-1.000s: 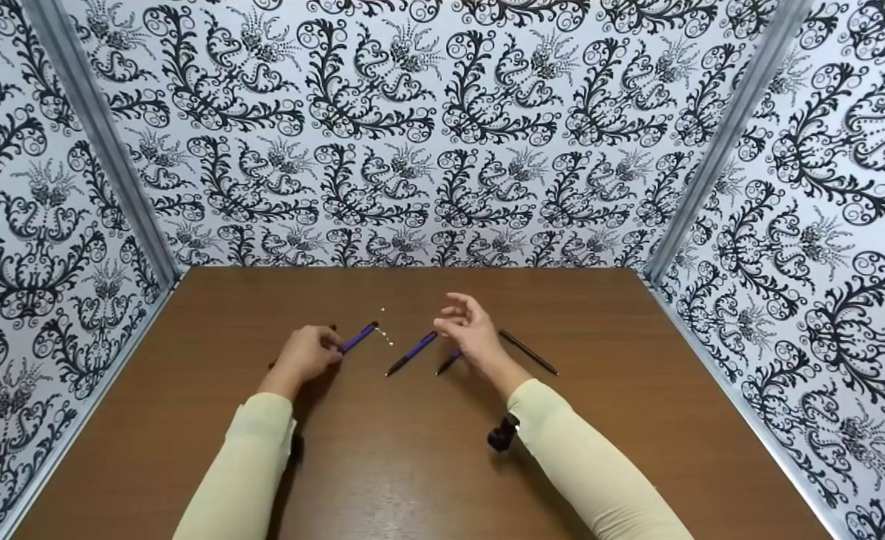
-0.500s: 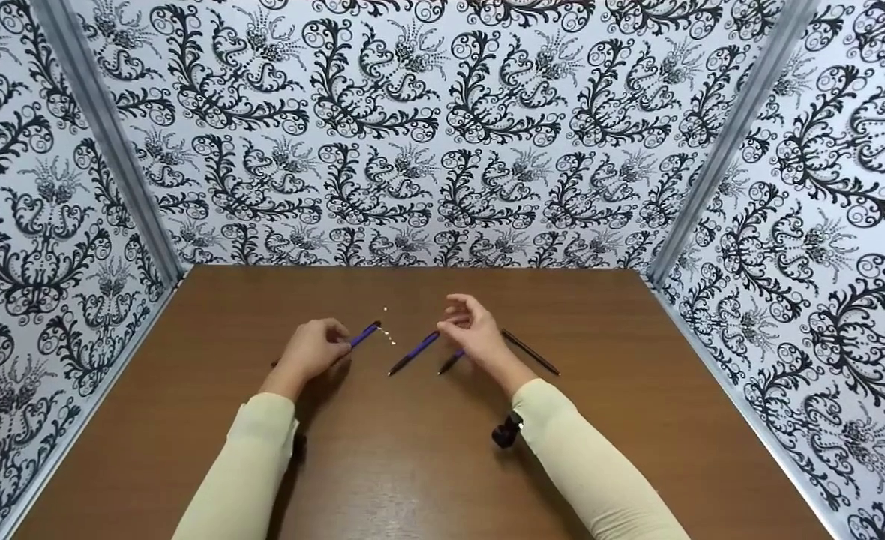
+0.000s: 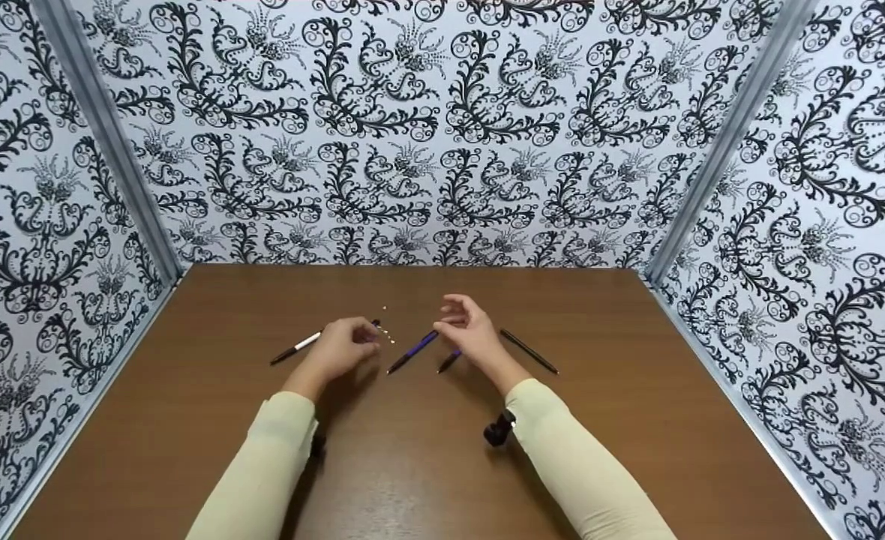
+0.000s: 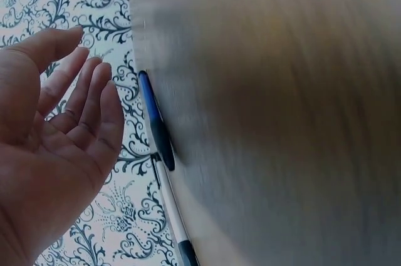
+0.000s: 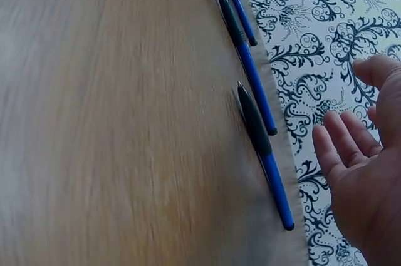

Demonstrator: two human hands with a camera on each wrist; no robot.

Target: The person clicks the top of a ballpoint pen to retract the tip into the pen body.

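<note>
My left hand (image 3: 351, 339) hovers over a purple pen whose dark tip (image 3: 376, 322) pokes out past the fingers. In the left wrist view the left hand (image 4: 62, 122) is open and holds nothing, beside that blue-purple pen (image 4: 155, 122) and a white pen (image 4: 170, 206). The white pen (image 3: 296, 348) lies just left of the hand. My right hand (image 3: 466, 324) floats with relaxed fingers above a second purple pen (image 3: 412, 352) and a third (image 3: 448, 361). The right wrist view shows the right hand (image 5: 360, 172) open beside these pens (image 5: 263, 153).
A thin black pen (image 3: 529, 351) lies right of my right hand. Tiny pale specks (image 3: 387, 331) sit between the hands. The brown table (image 3: 442, 465) is enclosed by patterned walls (image 3: 442, 135) at the back and both sides.
My left hand has moved right, covering most of the purple pen it gripped before and uncovering the white pen behind it. The right hand has barely moved.
</note>
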